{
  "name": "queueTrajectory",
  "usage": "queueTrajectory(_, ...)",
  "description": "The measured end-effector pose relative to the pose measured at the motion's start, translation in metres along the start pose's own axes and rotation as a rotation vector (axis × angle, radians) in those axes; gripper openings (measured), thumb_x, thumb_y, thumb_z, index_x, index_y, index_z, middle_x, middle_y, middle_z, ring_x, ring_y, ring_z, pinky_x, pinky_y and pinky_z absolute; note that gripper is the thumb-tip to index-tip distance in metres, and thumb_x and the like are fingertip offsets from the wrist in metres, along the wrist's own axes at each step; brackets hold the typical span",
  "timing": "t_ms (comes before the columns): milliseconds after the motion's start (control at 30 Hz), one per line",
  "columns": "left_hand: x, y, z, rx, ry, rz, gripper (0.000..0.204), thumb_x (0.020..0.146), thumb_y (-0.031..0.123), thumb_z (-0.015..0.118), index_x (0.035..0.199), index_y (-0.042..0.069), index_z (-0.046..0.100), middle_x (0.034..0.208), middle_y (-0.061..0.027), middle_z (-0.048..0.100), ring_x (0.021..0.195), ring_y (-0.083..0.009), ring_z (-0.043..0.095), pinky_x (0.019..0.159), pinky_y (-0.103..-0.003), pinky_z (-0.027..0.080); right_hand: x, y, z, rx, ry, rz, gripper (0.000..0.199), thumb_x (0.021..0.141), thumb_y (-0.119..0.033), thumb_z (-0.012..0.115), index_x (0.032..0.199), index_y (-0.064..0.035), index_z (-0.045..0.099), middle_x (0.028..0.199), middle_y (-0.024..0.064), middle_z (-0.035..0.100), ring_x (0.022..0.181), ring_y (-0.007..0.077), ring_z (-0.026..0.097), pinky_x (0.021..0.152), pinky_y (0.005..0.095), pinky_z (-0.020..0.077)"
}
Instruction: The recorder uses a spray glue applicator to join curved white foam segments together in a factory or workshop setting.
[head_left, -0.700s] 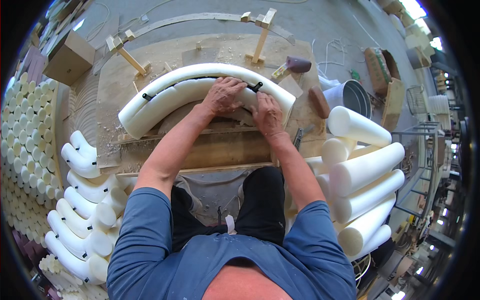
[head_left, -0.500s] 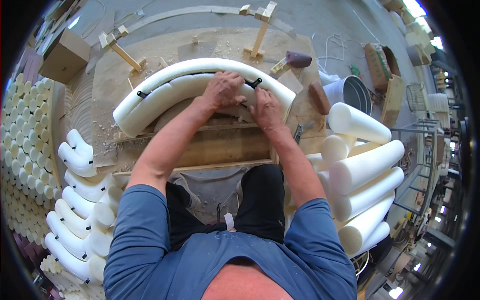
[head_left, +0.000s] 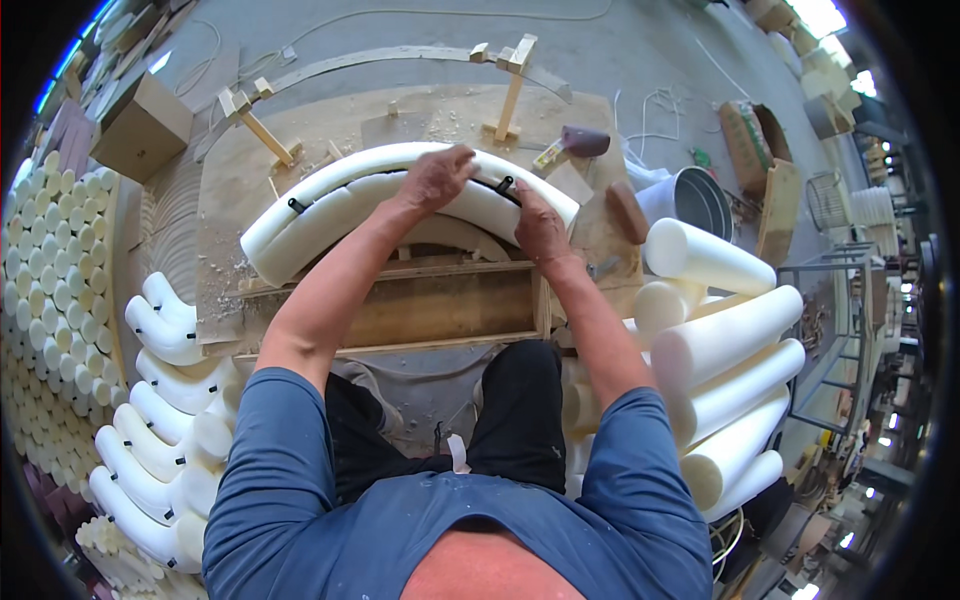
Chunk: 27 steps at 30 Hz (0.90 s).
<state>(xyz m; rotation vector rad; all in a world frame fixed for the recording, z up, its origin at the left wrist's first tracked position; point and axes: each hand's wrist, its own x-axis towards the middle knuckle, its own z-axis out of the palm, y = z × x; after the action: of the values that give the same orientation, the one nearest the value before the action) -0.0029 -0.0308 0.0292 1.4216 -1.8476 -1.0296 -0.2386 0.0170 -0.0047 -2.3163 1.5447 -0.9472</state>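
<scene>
A thick white foam roll (head_left: 330,215), bent into an arch, lies on the wooden jig. Along its length runs a slit with a dark rod or tube inside; a black end piece (head_left: 296,206) pokes out at the left and another black end piece (head_left: 506,185) at the right. My left hand (head_left: 432,180) lies over the arch's middle, fingers loosely extended across the slit to the far half. Beside the right end piece, my right hand (head_left: 541,230) is closed around the roll's near edge, thumb or forefinger at the slit; its other fingers are partly hidden.
Wooden posts (head_left: 508,100) rise behind the roll. A dark-handled tool (head_left: 585,141), a brown block (head_left: 627,212) and a metal bucket (head_left: 703,203) sit to the right. Straight foam rolls (head_left: 735,335) are piled on my right, bent foam pieces (head_left: 165,335) on my left.
My left hand has come up out of the slit toward the roll's far half. My right hand stays by the right end piece. The whole view has shifted slightly.
</scene>
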Motion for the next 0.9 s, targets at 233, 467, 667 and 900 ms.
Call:
queueTrajectory(233, 0.053, -0.006, 0.006, 0.755, -0.211, 0.275, 0.063, 0.085, 0.051, 0.077, 0.137, 0.019, 0.064, 0.136, -0.0092, 0.066, 0.127, -0.0315, 0.062, 0.107, -0.044, 0.048, 0.033, 0.011, 0.005, -0.276, -0.114, 0.044, 0.033, 0.089, -0.011, 0.066, 0.122, -0.0115, 0.064, 0.107, 0.0113, 0.066, 0.103, 0.0343, 0.067, 0.083, 0.0488, 0.0567)
queueTrajectory(467, 0.07, -0.033, 0.008, 0.603, -0.211, 0.422, 0.051, 0.087, 0.05, 0.076, 0.128, 0.021, 0.07, 0.116, -0.0086, 0.074, 0.107, -0.0313, 0.071, 0.09, -0.044, 0.057, 0.046, 0.015, -0.004, -0.323, -0.052, -0.135, 0.012, 0.083, -0.018, 0.073, 0.092, -0.0135, 0.066, 0.091, 0.0072, 0.063, 0.096, 0.0295, 0.067, 0.07, 0.0449, 0.0572)
queueTrajectory(667, 0.103, -0.045, 0.019, 0.676, -0.256, 0.214, 0.06, 0.088, 0.074, 0.062, 0.11, 0.02, 0.077, 0.097, -0.0148, 0.077, 0.095, -0.0349, 0.074, 0.083, -0.047, 0.058, 0.061, 0.043, 0.012, -0.304, -0.04, -0.087, 0.012, 0.088, -0.024, 0.073, 0.084, -0.0139, 0.069, 0.091, 0.0069, 0.065, 0.093, 0.0296, 0.066, 0.077, 0.047, 0.0534)
queueTrajectory(900, 0.077, -0.024, 0.013, 0.639, -0.345, 0.072, 0.067, 0.083, 0.077, 0.064, 0.122, 0.023, 0.074, 0.113, -0.0133, 0.075, 0.109, -0.0322, 0.071, 0.096, -0.044, 0.055, 0.047, 0.04, 0.011, -0.188, -0.133, -0.012, 0.008, 0.092, -0.013, 0.066, 0.089, -0.0072, 0.062, 0.09, 0.0163, 0.064, 0.089, 0.0388, 0.064, 0.073, 0.0505, 0.0516)
